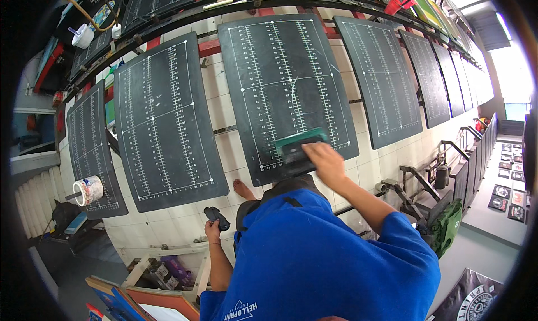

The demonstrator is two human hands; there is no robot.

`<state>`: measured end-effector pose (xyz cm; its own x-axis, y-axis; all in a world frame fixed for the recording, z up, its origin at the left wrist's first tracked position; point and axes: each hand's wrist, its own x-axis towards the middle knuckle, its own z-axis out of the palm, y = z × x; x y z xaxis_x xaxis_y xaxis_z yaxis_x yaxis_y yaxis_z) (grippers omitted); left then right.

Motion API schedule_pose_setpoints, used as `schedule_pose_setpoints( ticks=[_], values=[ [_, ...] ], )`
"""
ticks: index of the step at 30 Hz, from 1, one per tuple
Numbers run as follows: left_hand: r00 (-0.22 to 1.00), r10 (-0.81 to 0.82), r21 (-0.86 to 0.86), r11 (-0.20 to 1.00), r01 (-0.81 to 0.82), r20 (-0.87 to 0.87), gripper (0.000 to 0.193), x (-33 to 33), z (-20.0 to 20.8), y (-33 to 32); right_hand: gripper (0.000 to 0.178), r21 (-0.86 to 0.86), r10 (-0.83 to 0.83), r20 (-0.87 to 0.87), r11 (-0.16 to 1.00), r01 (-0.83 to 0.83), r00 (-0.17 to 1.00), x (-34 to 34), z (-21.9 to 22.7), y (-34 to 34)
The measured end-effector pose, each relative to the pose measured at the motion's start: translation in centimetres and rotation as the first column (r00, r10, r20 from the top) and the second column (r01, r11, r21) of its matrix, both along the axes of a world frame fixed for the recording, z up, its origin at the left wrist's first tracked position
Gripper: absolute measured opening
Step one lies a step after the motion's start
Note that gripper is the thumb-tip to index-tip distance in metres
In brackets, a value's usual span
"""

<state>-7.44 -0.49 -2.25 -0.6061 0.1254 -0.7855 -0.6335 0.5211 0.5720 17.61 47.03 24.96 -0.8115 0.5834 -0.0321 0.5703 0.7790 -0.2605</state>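
Our right hand has its fingers curled down over a green-handled squeegee, pressing it flat against the lower right part of the middle black platen, the one ruled with white scale lines. We judge this to be a wiping or spreading stroke across the board's surface, near its bottom edge. Our left hand hangs low by the hip, fingers wrapped shut around a small dark handled tool whose kind we cannot make out. A next stroke would call for keeping the blade flat and the pull straight, since the platen's lower rim lies just beside the squeegee and the blade could slip off onto the gap below. To the left, the neighbouring platen sits apart across a strip of white tiled floor, and another platen lies to the right, so sideways room on the board itself is fair. A taped pot stands on the far left platen, well apart from both hands.
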Motion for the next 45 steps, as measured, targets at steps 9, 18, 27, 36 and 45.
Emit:
schedule_pose_setpoints(
  ticks=[9, 18, 27, 36, 45],
  values=[
    [0.999, -0.036, -0.056, 0.998, 0.038, 0.036, 0.016, 1.5, 0.2, 0.5, 0.064, 0.159, -0.239, -0.119, 0.954, 0.256, 0.964, -6.8, -1.5, 11.2],
    [0.999, -0.01, -0.04, 0.999, 0.012, 0.033, 0.019, 1.3, 1.8, 3.8, 0.069, 0.099, -0.059, 0.003, 0.993, 0.058, 0.998, 1.9, -0.8, 8.4],
    [0.997, -0.036, 0.017, 0.999, 0.037, -0.065, 0.015, -1.6, -1.5, 5.5, 0.074, 0.045, -0.061, 0.075, 0.997, 0.057, 0.995, 6.3, 0.1, 2.5],
    [0.984, -0.177, -0.06, 0.983, 0.175, -0.019, 0.018, -2.4, 0.3, 4.7, 0.061, 0.213, -0.055, -0.122, 0.974, 0.081, 0.991, -7.5, -2.3, 11.4],
    [0.981, -0.156, -0.061, 0.987, 0.15, -0.112, 0.022, -4.3, 1.5, 4.6, 0.072, 0.187, -0.252, -0.083, 0.946, 0.264, 0.964, -2.1, -1.4, 11.9]
  ],
)
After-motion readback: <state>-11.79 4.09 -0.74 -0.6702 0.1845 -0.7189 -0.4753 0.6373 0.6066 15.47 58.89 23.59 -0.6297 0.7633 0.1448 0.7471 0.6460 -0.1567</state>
